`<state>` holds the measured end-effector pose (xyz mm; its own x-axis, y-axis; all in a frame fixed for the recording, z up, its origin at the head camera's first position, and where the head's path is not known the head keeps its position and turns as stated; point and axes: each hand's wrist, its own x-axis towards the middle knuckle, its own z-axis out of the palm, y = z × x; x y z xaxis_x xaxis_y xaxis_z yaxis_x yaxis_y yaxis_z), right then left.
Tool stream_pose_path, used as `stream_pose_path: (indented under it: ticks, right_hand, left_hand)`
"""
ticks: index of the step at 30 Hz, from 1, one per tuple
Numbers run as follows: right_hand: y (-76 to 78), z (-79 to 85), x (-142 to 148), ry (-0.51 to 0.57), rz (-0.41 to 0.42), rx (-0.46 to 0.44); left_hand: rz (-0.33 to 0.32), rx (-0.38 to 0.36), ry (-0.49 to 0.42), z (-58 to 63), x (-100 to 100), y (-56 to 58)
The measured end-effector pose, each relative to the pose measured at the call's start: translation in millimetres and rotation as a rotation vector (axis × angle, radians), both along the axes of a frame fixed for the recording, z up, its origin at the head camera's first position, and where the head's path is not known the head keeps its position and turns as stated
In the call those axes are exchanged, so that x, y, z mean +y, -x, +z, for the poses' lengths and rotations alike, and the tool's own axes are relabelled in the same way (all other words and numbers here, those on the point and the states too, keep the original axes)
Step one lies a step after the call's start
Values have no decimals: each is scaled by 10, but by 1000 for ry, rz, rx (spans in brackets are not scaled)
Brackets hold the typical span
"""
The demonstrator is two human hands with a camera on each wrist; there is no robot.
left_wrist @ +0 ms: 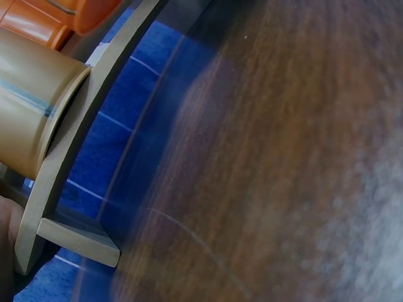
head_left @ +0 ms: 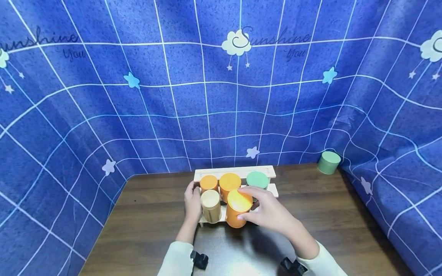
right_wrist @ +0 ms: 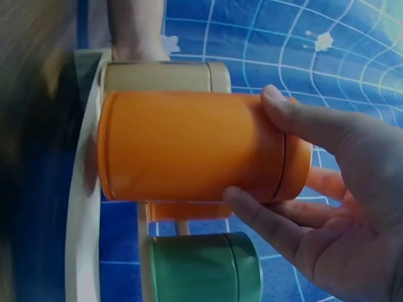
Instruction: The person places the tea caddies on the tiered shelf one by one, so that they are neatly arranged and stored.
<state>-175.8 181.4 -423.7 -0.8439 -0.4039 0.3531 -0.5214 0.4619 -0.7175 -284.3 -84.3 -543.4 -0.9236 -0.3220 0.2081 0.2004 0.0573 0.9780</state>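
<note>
My right hand (head_left: 267, 211) holds a tall orange canister (head_left: 238, 209) with a lid, thumb on the near side and fingers round its top. In the right wrist view the canister (right_wrist: 189, 145) has its base right at the front board of a tiered wooden rack (head_left: 221, 173). At the rack's left end, my left hand (head_left: 192, 203) grips the wood, partly hidden behind the boards in the left wrist view. Beside that hand a gold canister (head_left: 211, 209) stands on the front tier. Behind are a smaller orange canister (head_left: 208, 183), another orange canister (head_left: 230, 181) and a green canister (head_left: 257, 179).
A short green tin (head_left: 329, 163) stands apart at the table's back right corner. The brown wooden table (head_left: 148, 226) meets a blue checked curtain (head_left: 221, 96) at the back and sides. Black straps (head_left: 199, 260) circle both wrists over pale sleeves.
</note>
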Motion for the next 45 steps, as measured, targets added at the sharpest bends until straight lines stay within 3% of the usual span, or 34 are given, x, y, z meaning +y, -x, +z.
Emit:
stream_pose_path:
  ticks: [9, 17, 23, 36, 45]
  right_hand:
    - [-13, -70, -117, -117, -75, 153]
    - [-91, -22, -130, -224, -195, 164]
    - [-119, -6, -128, -343, -272, 223]
    - [-94, 4, -117, -347, -260, 243]
    - [-78, -1, -96, -404, -270, 345]
  left_hand:
    - [11, -15, 5, 9, 1, -1]
    - [11, -13, -15, 19, 12, 4]
    - [9, -11, 7, 30, 10, -3]
    - [4, 0, 2, 36, -5, -4]
    - [-12, -15, 12, 41, -9, -27]
